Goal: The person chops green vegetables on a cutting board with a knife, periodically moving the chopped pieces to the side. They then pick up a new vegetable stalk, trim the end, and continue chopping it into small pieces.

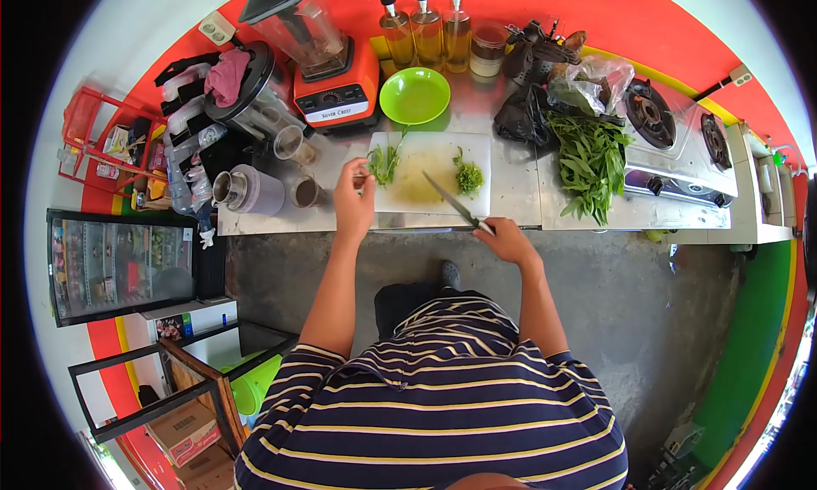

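My right hand (509, 241) is closed around the handle of a knife (451, 199), its blade pointing up and left over the white cutting board (417, 202). At the board's left edge is my left hand (352, 192), fingers bent and a little apart, right beside a small bunch of green leaves (384, 164). One stem of the bunch reaches up toward the green bowl. Chopped greens (468, 177) form a small pile on the right side of the board, beyond the knife tip. A wet greenish stain marks the board between the two piles.
Behind the board stand a green bowl (414, 97), an orange blender (335, 98) and several pump bottles (426, 34). Cups and a steel flask (248, 190) are at left. Leafy greens (591, 162) lie at right, next to a gas stove (681, 137).
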The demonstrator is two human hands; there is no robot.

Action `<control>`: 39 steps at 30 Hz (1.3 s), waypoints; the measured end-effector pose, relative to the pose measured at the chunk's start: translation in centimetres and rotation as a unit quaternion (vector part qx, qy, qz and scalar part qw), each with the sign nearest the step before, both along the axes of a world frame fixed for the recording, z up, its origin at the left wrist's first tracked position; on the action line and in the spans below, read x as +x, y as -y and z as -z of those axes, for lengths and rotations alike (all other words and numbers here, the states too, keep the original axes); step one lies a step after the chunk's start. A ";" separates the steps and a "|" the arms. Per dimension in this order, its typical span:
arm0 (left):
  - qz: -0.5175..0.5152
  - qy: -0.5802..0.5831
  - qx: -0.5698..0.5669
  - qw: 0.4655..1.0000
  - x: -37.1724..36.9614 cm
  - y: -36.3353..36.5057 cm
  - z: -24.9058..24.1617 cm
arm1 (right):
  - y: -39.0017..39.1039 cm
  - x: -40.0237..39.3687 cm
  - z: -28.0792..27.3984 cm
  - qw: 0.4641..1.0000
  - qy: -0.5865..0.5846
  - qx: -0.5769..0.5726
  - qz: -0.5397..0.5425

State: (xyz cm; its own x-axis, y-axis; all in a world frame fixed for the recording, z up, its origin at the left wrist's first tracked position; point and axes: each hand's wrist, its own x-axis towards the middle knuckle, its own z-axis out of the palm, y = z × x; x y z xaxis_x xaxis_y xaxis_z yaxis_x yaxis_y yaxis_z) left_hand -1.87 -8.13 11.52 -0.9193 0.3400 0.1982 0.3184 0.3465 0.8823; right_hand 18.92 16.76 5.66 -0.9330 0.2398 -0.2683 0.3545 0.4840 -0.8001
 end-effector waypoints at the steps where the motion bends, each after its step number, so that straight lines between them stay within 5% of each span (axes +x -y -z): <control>1: -0.002 0.004 0.001 1.000 -0.2 -0.7 0.3 | 0.1 0.1 0.3 1.000 0.004 0.001 -0.002; 15: 0.198 -0.051 -0.092 0.975 0.9 -6.2 7.5 | 3.4 -1.7 0.0 0.995 0.000 0.021 0.093; 22: 0.071 -0.149 -0.144 0.976 3.2 -2.2 7.8 | 6.3 -4.4 -1.7 0.983 0.024 0.162 0.078; 39: 0.176 -0.089 -0.184 0.963 1.8 2.8 7.8 | 10.9 -6.8 1.2 0.930 0.201 0.305 0.035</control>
State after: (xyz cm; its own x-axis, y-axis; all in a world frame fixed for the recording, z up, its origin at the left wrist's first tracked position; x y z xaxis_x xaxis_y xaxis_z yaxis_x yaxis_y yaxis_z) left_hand -0.03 -10.93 3.74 -0.6972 0.7013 0.1485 0.6078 0.4685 0.6412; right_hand 12.14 5.89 4.43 -0.7632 0.5189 -0.3851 0.6137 0.7687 -0.1803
